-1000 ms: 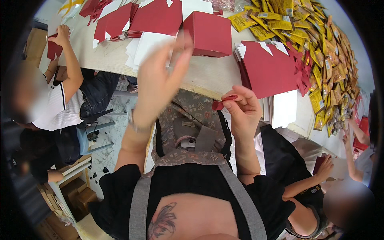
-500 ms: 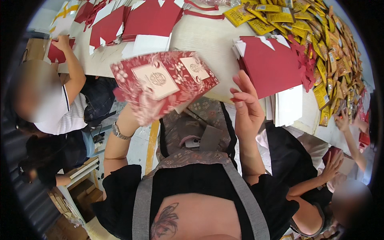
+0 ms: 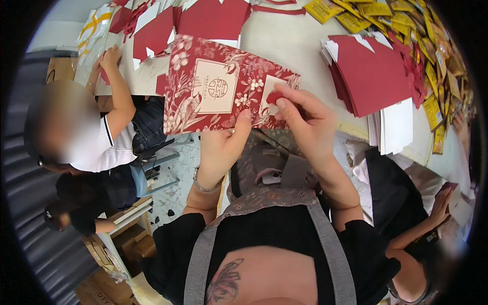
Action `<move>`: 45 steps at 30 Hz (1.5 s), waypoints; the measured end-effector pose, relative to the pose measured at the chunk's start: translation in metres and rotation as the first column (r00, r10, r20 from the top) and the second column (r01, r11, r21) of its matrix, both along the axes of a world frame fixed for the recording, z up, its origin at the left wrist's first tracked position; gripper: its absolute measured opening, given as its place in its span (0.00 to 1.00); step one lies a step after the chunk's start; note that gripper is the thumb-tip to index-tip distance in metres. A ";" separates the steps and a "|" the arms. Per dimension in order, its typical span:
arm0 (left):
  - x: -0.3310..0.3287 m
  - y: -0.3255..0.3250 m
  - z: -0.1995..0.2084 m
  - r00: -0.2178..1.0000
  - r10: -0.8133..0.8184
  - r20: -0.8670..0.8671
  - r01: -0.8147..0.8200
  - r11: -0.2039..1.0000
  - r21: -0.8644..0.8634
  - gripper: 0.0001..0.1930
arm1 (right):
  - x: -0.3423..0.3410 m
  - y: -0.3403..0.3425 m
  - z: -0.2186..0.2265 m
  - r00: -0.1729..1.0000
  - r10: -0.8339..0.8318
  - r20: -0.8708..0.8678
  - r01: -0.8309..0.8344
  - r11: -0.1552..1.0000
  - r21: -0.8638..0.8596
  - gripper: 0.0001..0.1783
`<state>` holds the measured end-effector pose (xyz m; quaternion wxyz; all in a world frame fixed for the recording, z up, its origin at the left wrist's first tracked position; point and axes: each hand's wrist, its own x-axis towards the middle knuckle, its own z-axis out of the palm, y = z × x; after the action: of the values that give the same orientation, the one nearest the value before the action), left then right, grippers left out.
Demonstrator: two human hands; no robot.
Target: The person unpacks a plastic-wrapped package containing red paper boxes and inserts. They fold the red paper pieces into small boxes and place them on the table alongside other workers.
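Note:
My left hand (image 3: pixel 223 147) grips the lower edge of a red floral-printed paper package (image 3: pixel 185 109), thumb on top and the other fingers hidden beneath. The package looks flat and stiff, with two cream panels bearing a round emblem; the right panel is partly covered. Over that panel is my right hand (image 3: pixel 312 124), thumb and forefinger closed on a small rounded red piece (image 3: pixel 274 96). The piece is at the panel's surface; whether it is stuck to it I cannot tell.
Stacked red-and-white cut card sheets (image 3: pixel 371 76) lie on the pale table (image 3: pixel 284 43) to the right, with more red sheets (image 3: pixel 211 20) at the back. Yellow packets (image 3: pixel 366 23) heap at the far right. Co-workers sit left and right; a wooden shelf (image 3: pixel 124 223) stands lower left.
The package has swung flatter and to the right, its print now sharp. My right hand has brought the red piece from beside the package onto its right panel. The view has shifted.

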<state>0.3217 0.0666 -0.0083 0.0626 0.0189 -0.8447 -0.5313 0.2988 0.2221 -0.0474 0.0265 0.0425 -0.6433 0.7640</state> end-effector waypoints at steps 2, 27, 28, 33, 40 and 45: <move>-0.005 0.010 -0.010 0.990 0.021 -0.137 -0.013 0.998 0.064 0.09 | 0.002 -0.001 0.010 0.997 -0.001 0.082 0.009 0.996 -0.093 0.09; -0.012 0.006 0.008 0.936 -0.346 0.057 0.180 0.614 0.768 0.22 | -0.008 0.034 0.033 0.977 0.115 0.178 -0.112 0.993 -0.031 0.06; -0.015 0.006 0.013 0.884 -0.467 0.018 0.297 0.590 0.751 0.22 | -0.008 0.036 0.034 0.980 0.109 0.169 -0.105 0.994 -0.031 0.05; -0.039 0.011 0.028 0.796 -0.595 0.113 0.495 0.747 0.444 0.16 | -0.011 0.038 0.036 0.998 0.040 0.057 -0.045 0.995 0.085 0.04; -0.047 0.026 0.013 0.916 -0.393 0.083 0.381 0.916 0.127 0.09 | -0.006 0.038 0.025 0.994 -0.055 -0.099 0.053 0.998 -0.018 0.03; -0.051 0.028 0.011 0.928 -0.343 0.142 0.312 0.928 0.204 0.09 | 0.001 0.022 0.011 0.989 -0.146 0.026 0.148 0.985 -0.090 0.06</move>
<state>0.2712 0.0943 0.0025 -0.1036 -0.0708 -0.7872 -0.6037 0.2995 0.2442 -0.0360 0.0785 -0.0135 -0.6093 0.7889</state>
